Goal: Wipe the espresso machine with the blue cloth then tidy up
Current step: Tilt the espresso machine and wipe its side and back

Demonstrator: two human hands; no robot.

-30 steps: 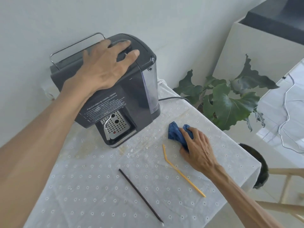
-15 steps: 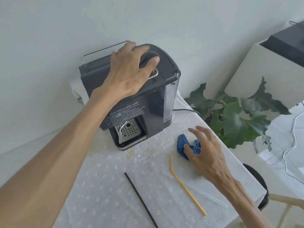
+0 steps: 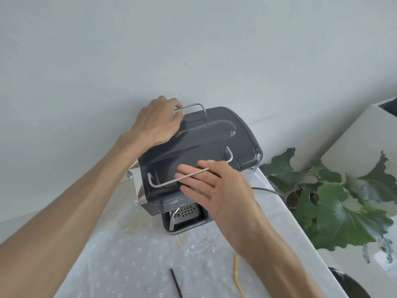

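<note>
The espresso machine (image 3: 199, 151) is dark grey with silver wire rails (image 3: 171, 181) and a perforated silver drip tray (image 3: 185, 211). In front of it, a white eyelet-dotted tablecloth (image 3: 133, 261) carries a yellow straw (image 3: 238, 278) and a black stick (image 3: 176, 282). Beside the machine, the plant (image 3: 335, 207) is deep green.
</note>
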